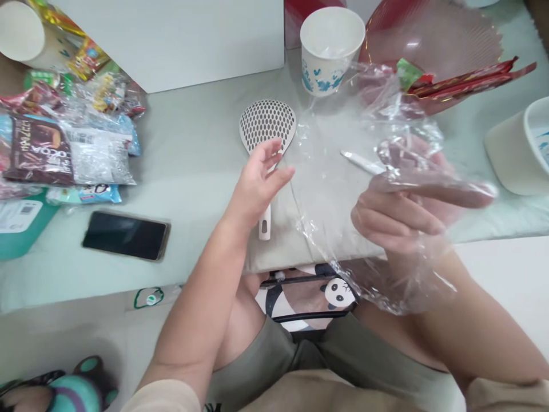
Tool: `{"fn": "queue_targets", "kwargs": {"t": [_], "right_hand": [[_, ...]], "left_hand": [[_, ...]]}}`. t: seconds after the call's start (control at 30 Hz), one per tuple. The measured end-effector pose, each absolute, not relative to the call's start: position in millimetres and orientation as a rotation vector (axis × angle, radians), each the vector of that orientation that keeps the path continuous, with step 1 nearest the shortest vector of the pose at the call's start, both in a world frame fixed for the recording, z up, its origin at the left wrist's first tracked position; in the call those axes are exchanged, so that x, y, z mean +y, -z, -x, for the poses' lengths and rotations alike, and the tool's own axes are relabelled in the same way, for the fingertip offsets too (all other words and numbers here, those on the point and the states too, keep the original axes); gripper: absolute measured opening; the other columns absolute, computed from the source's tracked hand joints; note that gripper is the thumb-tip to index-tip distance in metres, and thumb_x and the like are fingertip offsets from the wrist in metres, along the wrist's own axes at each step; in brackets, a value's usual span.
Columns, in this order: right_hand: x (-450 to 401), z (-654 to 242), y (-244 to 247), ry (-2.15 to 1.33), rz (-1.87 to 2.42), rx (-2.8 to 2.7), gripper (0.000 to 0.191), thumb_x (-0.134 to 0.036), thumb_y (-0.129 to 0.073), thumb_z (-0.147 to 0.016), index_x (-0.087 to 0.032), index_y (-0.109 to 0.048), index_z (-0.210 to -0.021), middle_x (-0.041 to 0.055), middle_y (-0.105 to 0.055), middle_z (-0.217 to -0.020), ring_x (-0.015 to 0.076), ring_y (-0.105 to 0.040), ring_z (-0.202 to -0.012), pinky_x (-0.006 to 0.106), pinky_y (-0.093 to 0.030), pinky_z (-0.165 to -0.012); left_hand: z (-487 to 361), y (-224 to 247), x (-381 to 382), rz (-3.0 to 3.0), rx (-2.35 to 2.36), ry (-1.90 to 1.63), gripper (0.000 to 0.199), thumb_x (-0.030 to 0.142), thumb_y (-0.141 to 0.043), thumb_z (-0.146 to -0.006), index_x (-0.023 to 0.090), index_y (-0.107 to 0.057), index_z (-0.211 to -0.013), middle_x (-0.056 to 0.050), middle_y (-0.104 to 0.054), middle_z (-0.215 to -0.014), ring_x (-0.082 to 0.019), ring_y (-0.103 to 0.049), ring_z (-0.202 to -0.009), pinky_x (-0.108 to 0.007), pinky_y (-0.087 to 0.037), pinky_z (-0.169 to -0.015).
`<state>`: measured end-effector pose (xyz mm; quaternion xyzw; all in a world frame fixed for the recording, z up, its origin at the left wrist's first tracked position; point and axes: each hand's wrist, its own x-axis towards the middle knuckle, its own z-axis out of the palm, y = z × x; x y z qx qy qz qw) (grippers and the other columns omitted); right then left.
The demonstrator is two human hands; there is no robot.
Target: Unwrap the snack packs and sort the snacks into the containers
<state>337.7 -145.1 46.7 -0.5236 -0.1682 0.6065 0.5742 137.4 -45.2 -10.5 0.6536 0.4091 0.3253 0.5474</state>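
My left hand is over a white slotted strainer, fingers apart and curved, with nothing held; the strainer lies on the cloth, its handle toward me. On the right, my right hand has its fingers wrapped round a clear plastic bag, which spreads out to both sides and hangs past the table's front edge. Behind the bag, a thin white object lies on the cloth, partly hidden by the hand and the film.
A dark phone and a heap of snack packets are at the left. At the back stand a white box, a paper cup and a pink bowl. Another white container stands at the right.
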Motion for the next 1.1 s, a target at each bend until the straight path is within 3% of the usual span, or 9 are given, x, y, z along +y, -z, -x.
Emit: {"fn": "queue_targets", "kwargs": {"t": [0.07, 0.13, 0.2, 0.27, 0.33, 0.47, 0.67, 0.83, 1.1], "right_hand": [[-149.6, -339.2, -48.0, -1.423, 1.242, -0.41, 0.032, -0.059, -0.05, -0.094, -0.032, -0.052, -0.077, -0.0178, 0.0, -0.03, 0.0064, 0.012, -0.027, 0.025, -0.016, -0.04], [-150.4, -340.4, -46.7, -1.431, 1.213, -0.423, 0.027, -0.056, -0.055, -0.092, -0.033, -0.054, -0.078, -0.0171, -0.009, -0.03, 0.0071, 0.007, -0.026, 0.026, -0.019, -0.039], [-146.3, -340.6, -42.4, -1.436, 1.157, -0.417, 0.023, -0.051, -0.059, -0.092, -0.032, -0.055, -0.078, -0.0155, -0.025, -0.035, 0.0069, -0.001, -0.027, 0.027, -0.024, -0.04], [-138.4, -339.7, -35.5, -1.398, 1.126, -0.381, 0.02, -0.043, -0.064, -0.09, -0.03, -0.055, -0.078, -0.0131, -0.04, -0.043, 0.0066, -0.014, -0.029, 0.027, -0.027, -0.041], [-129.5, -338.3, -27.1, -1.319, 1.147, -0.318, 0.021, -0.043, -0.066, -0.09, -0.028, -0.056, -0.078, -0.0097, -0.05, -0.05, 0.0069, -0.026, -0.033, 0.026, -0.028, -0.04], [-120.2, -335.3, -12.9, -1.322, 1.254, -0.318, 0.038, -0.06, -0.06, -0.09, -0.024, -0.063, -0.079, -0.0028, -0.06, -0.056, 0.0088, -0.041, -0.037, 0.024, -0.03, -0.036], [-126.4, -329.1, -6.3, -1.44, 1.295, -0.535, 0.03, -0.052, -0.072, -0.086, -0.021, -0.071, -0.086, 0.0001, -0.067, -0.06, 0.0124, -0.06, -0.047, 0.023, -0.045, -0.042], [-127.8, -330.8, -2.8, -1.321, 1.406, -0.653, 0.004, -0.022, -0.072, -0.084, -0.019, -0.072, -0.083, -0.001, -0.068, -0.058, 0.0095, -0.057, -0.041, 0.02, -0.046, -0.041], [-122.0, -337.9, 1.0, -1.179, 1.487, -0.565, 0.012, -0.016, -0.062, -0.091, -0.021, -0.07, -0.083, -0.0038, -0.064, -0.054, 0.0071, -0.052, -0.038, 0.016, -0.038, -0.037]], "left_hand": [[-141.1, 9.6, -49.2, -1.442, 0.851, -0.621, 0.046, 0.047, -0.061, -0.095, 0.023, -0.055, -0.134, -0.016, -0.066, -0.139, -0.022, -0.066, -0.127, -0.031, -0.057, -0.095], [-145.0, 5.1, -53.1, -1.284, 0.744, -0.491, 0.043, 0.048, -0.067, -0.091, 0.021, -0.06, -0.123, -0.013, -0.075, -0.114, -0.02, -0.074, -0.104, -0.032, -0.059, -0.087], [-146.5, -0.8, -54.0, -1.165, 0.752, -0.479, 0.027, 0.04, -0.072, -0.085, 0.02, -0.063, -0.101, -0.004, -0.072, -0.084, -0.014, -0.072, -0.076, -0.027, -0.059, -0.073], [-143.7, -6.3, -50.4, -1.112, 0.867, -0.586, 0.016, 0.031, -0.071, -0.085, 0.021, -0.058, -0.084, 0.004, -0.06, -0.068, -0.009, -0.062, -0.058, -0.021, -0.054, -0.06], [-136.6, -10.7, -43.7, -1.097, 1.003, -0.728, 0.016, 0.028, -0.066, -0.088, 0.022, -0.054, -0.079, 0.006, -0.056, -0.064, -0.007, -0.057, -0.052, -0.018, -0.05, -0.051], [-119.1, -17.1, -32.0, -1.116, 1.19, -0.882, 0.016, 0.031, -0.064, -0.092, 0.024, -0.054, -0.081, 0.005, -0.059, -0.062, -0.007, -0.054, -0.045, -0.019, -0.043, -0.042], [-105.4, -19.1, -29.5, -1.147, 1.334, -0.936, 0.016, 0.03, -0.064, -0.093, 0.026, -0.056, -0.08, 0.005, -0.06, -0.056, -0.009, -0.053, -0.042, -0.024, -0.04, -0.042], [-92.6, -8.8, -28.3, -1.231, 1.372, -0.95, 0.018, 0.038, -0.068, -0.091, 0.027, -0.056, -0.083, 0.007, -0.057, -0.054, -0.01, -0.053, -0.043, -0.025, -0.04, -0.043], [-78.5, -0.7, -27.5, -1.193, 1.443, -0.928, 0.014, 0.018, -0.063, -0.079, 0.026, -0.059, -0.089, 0.007, -0.059, -0.054, -0.01, -0.053, -0.042, -0.022, -0.038, -0.043]]}}
